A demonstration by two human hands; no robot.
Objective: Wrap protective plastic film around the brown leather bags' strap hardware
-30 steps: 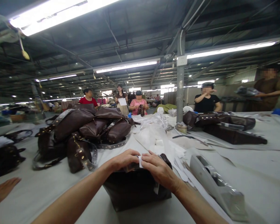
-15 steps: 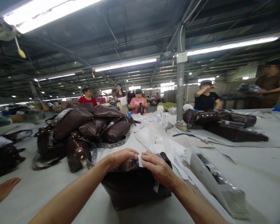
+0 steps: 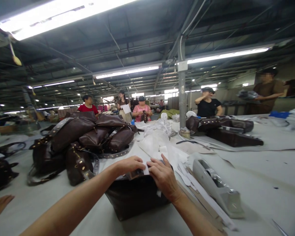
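Note:
A dark brown leather handbag [image 3: 137, 200] stands on the table right in front of me. Across its top lies clear plastic wrap, and a small white slip of paper [image 3: 146, 169] sits there between my hands. My left hand [image 3: 130, 165] pinches the slip's left edge with its fingertips. From the other side my right hand [image 3: 163, 177] bends over the bag's top, its fingers closed at the slip's right edge and one finger raised. My right thumb is hidden.
A pile of brown handbags [image 3: 73, 131] lies to the left. On the right stand a grey tape dispenser [image 3: 211, 183] and paper strips [image 3: 199, 193], with more bags [image 3: 233, 136] past the post [image 3: 182, 95]. Another person's hand [image 3: 1, 205] rests at the left edge. Co-workers are across the table.
The view has turned slightly right, bringing a metal blade into the lower right corner. One finger of my right hand has lifted. Both hands stay at the slip on the bag.

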